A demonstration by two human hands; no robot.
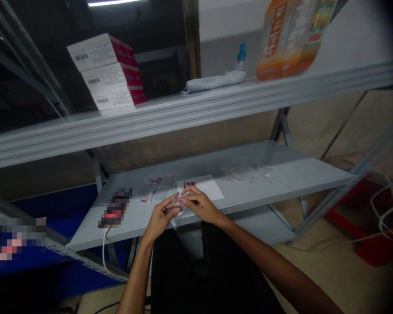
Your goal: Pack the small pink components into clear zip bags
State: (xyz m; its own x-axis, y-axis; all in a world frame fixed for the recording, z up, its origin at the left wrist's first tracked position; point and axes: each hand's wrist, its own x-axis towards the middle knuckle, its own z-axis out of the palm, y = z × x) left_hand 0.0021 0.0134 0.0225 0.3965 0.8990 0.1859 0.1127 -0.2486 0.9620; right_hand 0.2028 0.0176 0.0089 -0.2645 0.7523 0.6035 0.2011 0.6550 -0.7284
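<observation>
My left hand [160, 220] and my right hand [198, 203] meet at the front edge of a grey metal shelf [281, 174]. Both pinch a small clear plastic bag [176, 213] with pink bits in it; the fingers of each hand are closed on it. Just behind my right hand lies a white sheet of paper [206, 185] with a few small dark and pink pieces [189, 184] on it. Another small clear bag with pink pieces [150, 187] lies to the left of the paper.
More clear bags [245, 172] lie further right on the shelf. A blurred-out object with a white cable [104, 248] sits at the left. The upper shelf carries stacked white-and-red boxes [108, 72], a folded cloth [212, 81], a bottle [240, 59] and an orange carton [291, 37].
</observation>
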